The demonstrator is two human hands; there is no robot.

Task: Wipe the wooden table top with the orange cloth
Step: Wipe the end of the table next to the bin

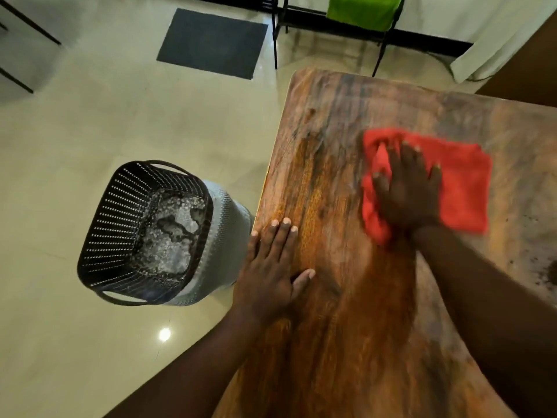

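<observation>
The wooden table top (337, 122) fills the right half of the view, with a darker wet-looking streak running from its middle toward me. The orange cloth (464, 179) lies flat on the table's middle right. My right hand (407, 188) presses flat on the cloth's left part, fingers spread and pointing away from me. My left hand (274, 263) rests flat on the bare wood at the table's left edge, fingers apart, holding nothing.
A dark perforated basket (120, 221) sits on top of a grey bin (223, 236) on the tiled floor just left of the table. A dark mat (211, 43) lies further away. A chair with a green cloth (361, 10) stands beyond the table's far edge.
</observation>
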